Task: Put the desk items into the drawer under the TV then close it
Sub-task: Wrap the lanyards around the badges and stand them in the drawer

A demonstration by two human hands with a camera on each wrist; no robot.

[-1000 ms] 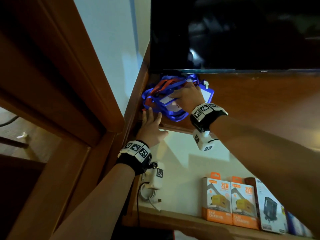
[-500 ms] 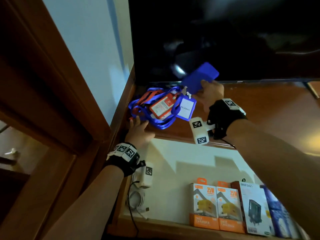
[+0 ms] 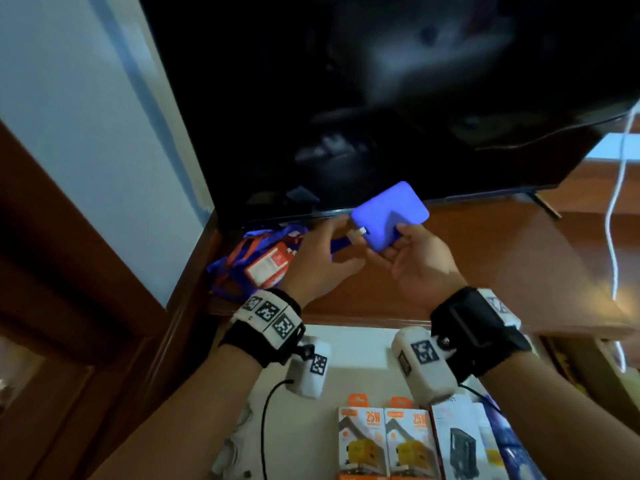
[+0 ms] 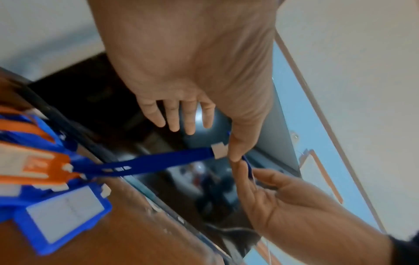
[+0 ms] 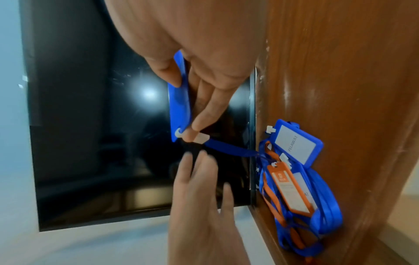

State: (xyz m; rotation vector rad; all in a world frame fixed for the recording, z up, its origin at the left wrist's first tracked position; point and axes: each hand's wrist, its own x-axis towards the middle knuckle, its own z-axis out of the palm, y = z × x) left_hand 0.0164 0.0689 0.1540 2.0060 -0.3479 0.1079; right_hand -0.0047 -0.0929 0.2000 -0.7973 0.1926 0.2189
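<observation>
My right hand [image 3: 398,239] grips a blue badge holder [image 3: 388,213], raised in front of the TV's lower edge. Its thumb and fingers clamp the holder [image 5: 179,107], one fingertip by the white clip [image 5: 200,139]. A blue strap [image 4: 147,163] runs taut from that clip down to the pile of blue and orange lanyards and badges [image 3: 263,265] in the desk's back left corner. My left hand [image 3: 332,244] hovers beside the clip [image 4: 218,149] with straight fingers and holds nothing. The drawer [image 3: 353,344] under the desk stands open.
The black TV [image 3: 381,98] fills the space above the wooden desk top [image 3: 502,265]. A white cable [image 3: 616,202] hangs at the right. Inside the drawer lie orange charger boxes [image 3: 384,441], other boxes [image 3: 460,441] and a coiled white cable [image 3: 235,445]. A wooden frame [image 3: 86,271] stands left.
My right hand has lifted the blue badge holder off the pile and up before the TV. My left hand has left the desk's front edge and risen to the clip.
</observation>
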